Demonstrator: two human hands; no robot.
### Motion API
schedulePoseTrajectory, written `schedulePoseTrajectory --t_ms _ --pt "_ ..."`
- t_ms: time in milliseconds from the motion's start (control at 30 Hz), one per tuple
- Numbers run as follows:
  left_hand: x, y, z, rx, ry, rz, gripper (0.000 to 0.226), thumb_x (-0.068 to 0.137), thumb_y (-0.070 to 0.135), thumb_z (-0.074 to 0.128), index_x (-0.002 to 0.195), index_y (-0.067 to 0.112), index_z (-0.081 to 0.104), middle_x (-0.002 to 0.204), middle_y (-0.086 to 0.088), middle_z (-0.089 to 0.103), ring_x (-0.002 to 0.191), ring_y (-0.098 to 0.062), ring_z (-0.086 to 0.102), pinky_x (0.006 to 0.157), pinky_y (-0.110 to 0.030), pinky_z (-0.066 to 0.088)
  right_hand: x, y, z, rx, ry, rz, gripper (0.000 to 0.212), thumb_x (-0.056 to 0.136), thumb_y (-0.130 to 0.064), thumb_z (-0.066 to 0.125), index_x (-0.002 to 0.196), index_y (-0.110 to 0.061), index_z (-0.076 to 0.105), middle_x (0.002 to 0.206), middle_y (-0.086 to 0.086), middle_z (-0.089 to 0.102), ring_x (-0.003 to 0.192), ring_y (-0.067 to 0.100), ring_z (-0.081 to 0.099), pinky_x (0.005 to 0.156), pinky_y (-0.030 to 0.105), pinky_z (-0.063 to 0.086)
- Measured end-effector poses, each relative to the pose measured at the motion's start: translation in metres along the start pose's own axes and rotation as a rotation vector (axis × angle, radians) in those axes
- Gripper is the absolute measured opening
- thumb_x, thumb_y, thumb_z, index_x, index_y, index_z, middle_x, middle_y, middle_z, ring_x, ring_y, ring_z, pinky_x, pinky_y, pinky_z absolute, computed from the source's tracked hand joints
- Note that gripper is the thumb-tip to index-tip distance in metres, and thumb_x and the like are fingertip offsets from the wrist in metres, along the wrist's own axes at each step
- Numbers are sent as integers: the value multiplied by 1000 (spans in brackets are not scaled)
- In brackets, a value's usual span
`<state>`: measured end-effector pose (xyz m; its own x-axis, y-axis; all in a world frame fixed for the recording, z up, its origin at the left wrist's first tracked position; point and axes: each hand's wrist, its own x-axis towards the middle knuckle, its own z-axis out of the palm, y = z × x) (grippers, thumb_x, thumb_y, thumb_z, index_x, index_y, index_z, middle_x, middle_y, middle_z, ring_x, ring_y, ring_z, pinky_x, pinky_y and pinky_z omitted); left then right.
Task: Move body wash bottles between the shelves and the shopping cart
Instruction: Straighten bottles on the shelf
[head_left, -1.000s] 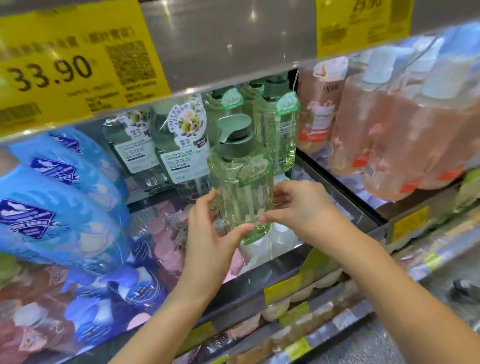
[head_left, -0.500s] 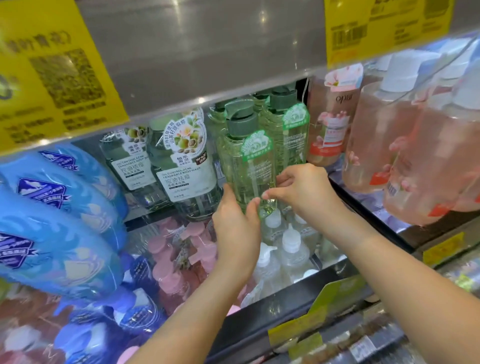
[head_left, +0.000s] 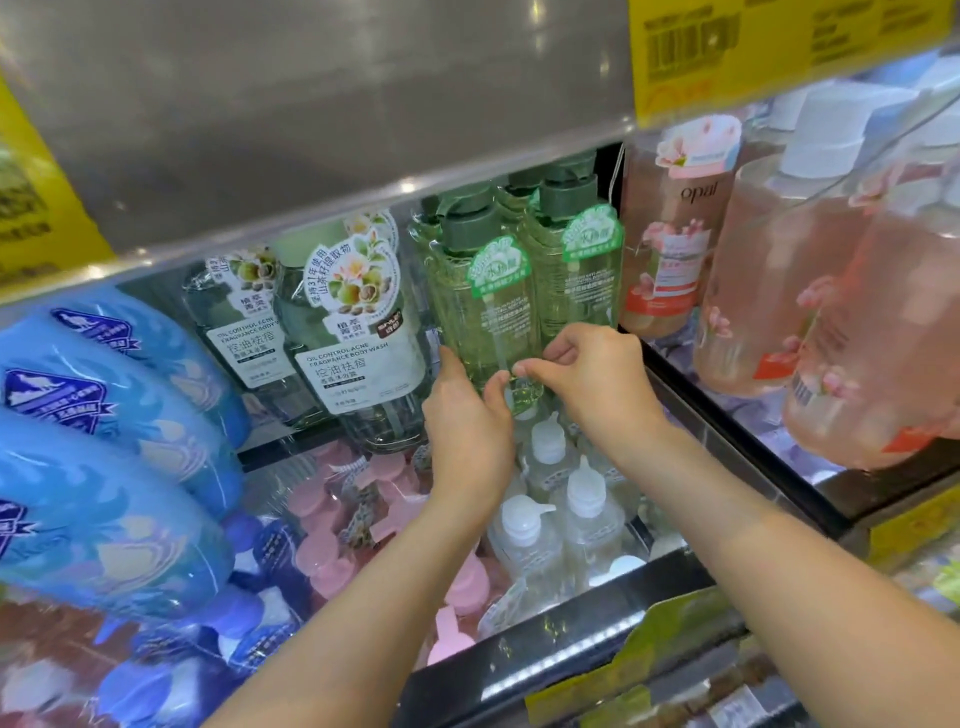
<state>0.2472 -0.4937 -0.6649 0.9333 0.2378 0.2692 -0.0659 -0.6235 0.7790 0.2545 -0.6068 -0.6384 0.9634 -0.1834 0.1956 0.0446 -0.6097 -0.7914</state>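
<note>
A clear green body wash bottle (head_left: 485, 306) with a dark green pump stands upright at the front of its shelf row, beside another green bottle (head_left: 579, 275). My left hand (head_left: 467, 421) wraps the bottle's lower left side. My right hand (head_left: 597, 384) pinches its lower right side with thumb and forefinger. The bottle's base is hidden behind my fingers, so I cannot tell whether it rests on the shelf. The shopping cart is out of view.
Grey-green refill pouches (head_left: 358, 322) hang left of the green bottles, and blue packs (head_left: 104, 447) fill the far left. Pink bottles (head_left: 779, 291) stand to the right. White-capped bottles (head_left: 571, 499) and pink caps (head_left: 322, 519) sit on the shelf below. A metal shelf (head_left: 311, 104) with yellow price tags hangs overhead.
Both hands carried the green bottle up and back into the shelf, beside the other green bottles. The view moved closer to the shelf.
</note>
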Motion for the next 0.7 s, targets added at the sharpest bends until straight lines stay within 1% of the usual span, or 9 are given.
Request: schedulePoseTrajectory --t_ms 100,167,233,367,433,500,567,633,700 --pt "0 -1 1 -14 7 1 50 94 24 54 139 9 40 102 -13 65 87 -33 61 69 -33 46 -4 6 7 9 29 8 34 78 -33 75 92 -3 65 85 12 67 84 25 61 75 37 49" --pt "0 1 -1 -14 11 -2 51 94 23 54 140 8 40 103 -14 65 84 -27 59 63 -20 37 -8 11 15 -14 24 24 34 80 -34 73 93 -4 64 86 13 67 85 27 61 75 37 49" --pt "-2 2 -4 5 -9 -10 48 94 23 54 138 5 43 99 -14 64 72 -17 53 60 -15 32 -11 13 22 -44 1 30 34 81 -35 71 93 -4 64 87 14 67 86 28 61 75 37 49" --pt "-13 -1 -6 37 -67 -58 35 96 22 51 118 -5 52 65 -4 49 53 -10 38 48 -19 31 -15 12 31 -127 -67 24 28 87 -33 65 96 -6 62 93 14 65 91 31 59 71 36 48" --pt "-20 -4 -6 56 -86 -82 36 97 21 50 116 -9 50 57 1 38 50 -8 34 46 -16 31 -17 10 30 -164 -95 13 27 88 -30 63 100 -6 62 97 14 65 94 31 58 74 36 48" --pt "-26 -1 -11 85 -120 -81 30 96 20 51 104 -8 53 60 -2 39 58 -18 45 50 -22 28 -17 5 23 -178 -105 -1 24 88 -24 63 102 -4 62 98 14 65 94 30 59 76 36 49" --pt "-31 5 -19 142 -161 -80 19 94 18 53 84 3 53 71 -12 55 79 -33 56 54 -25 26 -20 -2 10 -193 -97 -29 17 88 -18 62 97 -4 63 94 15 66 92 31 60 77 38 50" --pt "-34 18 -32 211 -222 -68 16 92 16 55 85 2 59 85 -16 65 86 -33 60 66 -32 40 -28 -10 -12 -223 -73 -76 8 86 -12 59 88 -4 62 85 16 65 84 32 60 73 41 51" --pt "-39 41 -49 315 -302 -19 16 91 14 54 89 2 63 89 -15 66 88 -32 60 72 -34 45 -41 -22 -41 -266 -77 -125 7 85 -6 55 81 -3 60 78 16 63 78 33 58 68 43 50"
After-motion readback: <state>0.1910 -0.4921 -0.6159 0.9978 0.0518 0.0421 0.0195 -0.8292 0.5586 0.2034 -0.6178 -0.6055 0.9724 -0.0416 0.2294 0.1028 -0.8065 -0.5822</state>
